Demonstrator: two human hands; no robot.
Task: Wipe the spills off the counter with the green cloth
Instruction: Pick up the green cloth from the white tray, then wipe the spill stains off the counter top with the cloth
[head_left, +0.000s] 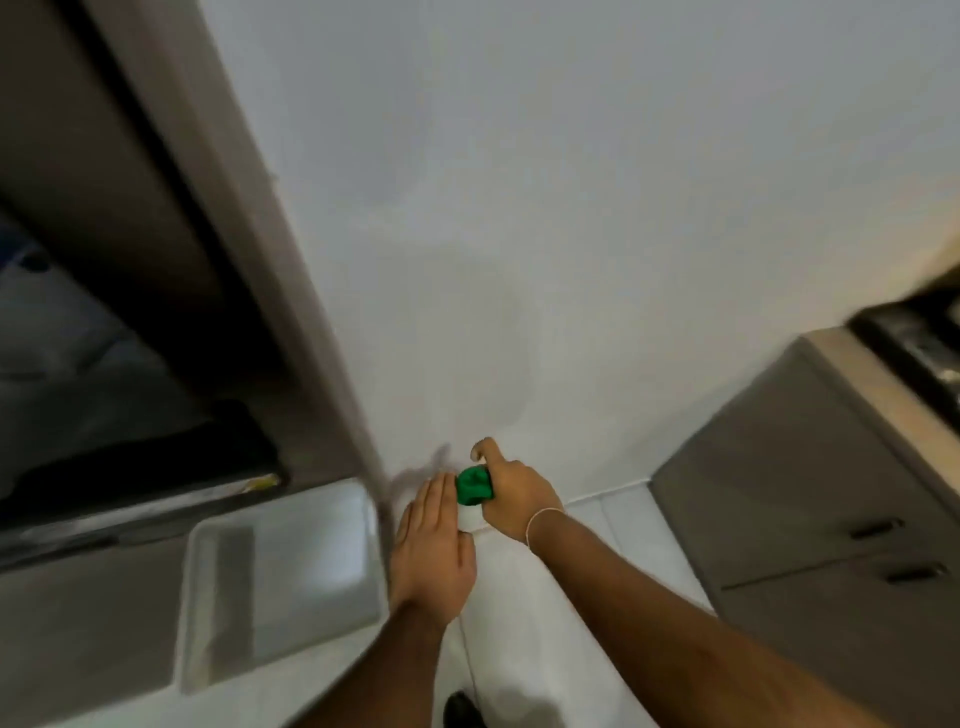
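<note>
The green cloth (474, 485) is bunched into a small ball in my right hand (511, 496), whose fingers are closed around it with the index finger sticking out toward the white wall. My left hand (434, 545) is flat, fingers together and straight, palm facing the cloth and almost touching it. Both hands are held out in front of me, low in the frame, above a white tiled floor. A counter edge (878, 395) shows only at the far right, well away from both hands. No spill is visible. The picture is blurred.
A white wall (571, 208) fills the middle. A grey door frame (291, 270) runs diagonally on the left, with a dark opening behind it. A pale tray-like object (218, 597) lies low left. Grey cabinets with dark handles (831, 519) stand at right under the counter.
</note>
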